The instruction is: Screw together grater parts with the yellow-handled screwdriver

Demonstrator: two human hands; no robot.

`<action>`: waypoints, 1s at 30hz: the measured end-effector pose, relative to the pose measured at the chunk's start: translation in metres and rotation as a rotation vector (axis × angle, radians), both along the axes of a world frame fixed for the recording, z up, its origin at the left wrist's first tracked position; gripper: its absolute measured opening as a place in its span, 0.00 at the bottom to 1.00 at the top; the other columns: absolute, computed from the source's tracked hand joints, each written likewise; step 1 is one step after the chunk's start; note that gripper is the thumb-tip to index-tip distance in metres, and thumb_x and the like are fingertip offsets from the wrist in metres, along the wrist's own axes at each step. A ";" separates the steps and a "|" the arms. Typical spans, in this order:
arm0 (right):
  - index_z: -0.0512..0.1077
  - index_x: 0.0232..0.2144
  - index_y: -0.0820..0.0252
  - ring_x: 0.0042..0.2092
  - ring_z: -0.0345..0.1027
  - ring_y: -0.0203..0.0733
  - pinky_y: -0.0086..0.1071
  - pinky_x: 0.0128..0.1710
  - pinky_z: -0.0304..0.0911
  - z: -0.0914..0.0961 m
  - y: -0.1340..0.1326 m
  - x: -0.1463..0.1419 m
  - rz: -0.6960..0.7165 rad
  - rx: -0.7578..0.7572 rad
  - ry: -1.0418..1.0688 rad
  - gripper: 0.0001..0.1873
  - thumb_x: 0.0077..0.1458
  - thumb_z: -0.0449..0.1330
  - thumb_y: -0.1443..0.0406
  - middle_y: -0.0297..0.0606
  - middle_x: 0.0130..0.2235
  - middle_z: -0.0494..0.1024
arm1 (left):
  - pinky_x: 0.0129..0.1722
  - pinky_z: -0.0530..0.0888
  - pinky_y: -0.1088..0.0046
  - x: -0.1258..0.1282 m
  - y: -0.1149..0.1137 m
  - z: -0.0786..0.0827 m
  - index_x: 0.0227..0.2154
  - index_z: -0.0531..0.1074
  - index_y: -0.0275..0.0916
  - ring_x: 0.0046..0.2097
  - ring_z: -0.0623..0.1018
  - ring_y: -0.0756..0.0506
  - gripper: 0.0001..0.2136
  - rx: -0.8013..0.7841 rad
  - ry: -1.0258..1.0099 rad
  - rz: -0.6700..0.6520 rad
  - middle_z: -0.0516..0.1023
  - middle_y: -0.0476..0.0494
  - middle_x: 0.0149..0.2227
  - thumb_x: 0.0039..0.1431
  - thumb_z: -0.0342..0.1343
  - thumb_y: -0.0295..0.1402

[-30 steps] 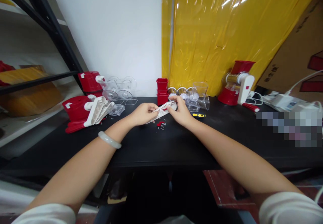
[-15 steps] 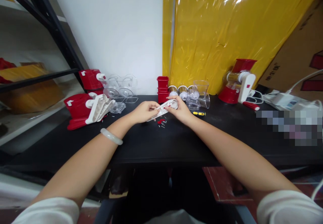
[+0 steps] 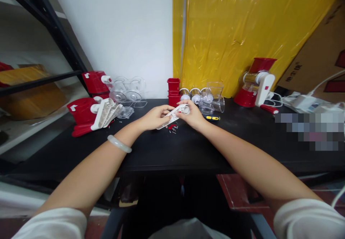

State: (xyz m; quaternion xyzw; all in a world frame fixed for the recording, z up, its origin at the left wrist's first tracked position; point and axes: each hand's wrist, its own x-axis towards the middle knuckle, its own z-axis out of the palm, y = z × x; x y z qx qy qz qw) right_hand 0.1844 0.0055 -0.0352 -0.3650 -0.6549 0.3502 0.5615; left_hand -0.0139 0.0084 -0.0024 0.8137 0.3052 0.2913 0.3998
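Both hands hold one white plastic crank handle arm point(image 3: 174, 115) over the black table point(image 3: 161, 153). My left hand point(image 3: 156, 117) grips its lower left end, fingers curled around it. At the upper right, round end, my right hand point(image 3: 191, 115) is closed on the arm, thumb on the ribbed inner side. A bit of red shows inside the arm near that thumb. Just below lie small red pieces point(image 3: 172, 126) and several loose screws point(image 3: 174, 130). To the right of my right hand rests a yellow-and-black screwdriver handle point(image 3: 212, 118).
Red grater bases point(image 3: 83, 111) with white handle arms point(image 3: 104, 115) stand at left, clear plastic housings point(image 3: 129, 90) behind. Red hoppers point(image 3: 174, 88), metal drums point(image 3: 194, 94) and clear parts point(image 3: 215, 99) line the back. An assembled grater point(image 3: 254, 83) and white cables point(image 3: 302, 101) are at right.
The camera view has shifted slightly. Both hands keep hold of the white handle arm in nearly the same place, with only a small change in its tilt.
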 end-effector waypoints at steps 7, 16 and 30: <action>0.68 0.40 0.56 0.36 0.68 0.40 0.38 0.40 0.64 -0.001 0.001 0.002 0.025 -0.013 0.004 0.18 0.45 0.64 0.60 0.33 0.36 0.73 | 0.47 0.76 0.64 0.000 0.002 -0.001 0.48 0.71 0.32 0.44 0.81 0.44 0.18 -0.039 -0.016 -0.057 0.81 0.37 0.45 0.53 0.59 0.29; 0.67 0.40 0.56 0.38 0.69 0.41 0.39 0.43 0.65 -0.002 0.001 0.002 0.049 0.032 -0.030 0.20 0.44 0.66 0.60 0.35 0.38 0.74 | 0.45 0.76 0.64 -0.005 0.006 0.000 0.51 0.72 0.33 0.45 0.81 0.43 0.22 -0.078 0.024 -0.013 0.80 0.37 0.48 0.50 0.61 0.28; 0.68 0.37 0.56 0.36 0.68 0.40 0.38 0.40 0.65 0.003 0.000 0.000 0.018 -0.012 -0.020 0.19 0.41 0.66 0.63 0.33 0.35 0.73 | 0.34 0.74 0.70 -0.009 0.006 0.001 0.53 0.74 0.36 0.33 0.79 0.46 0.23 0.036 0.201 0.006 0.82 0.41 0.39 0.54 0.60 0.36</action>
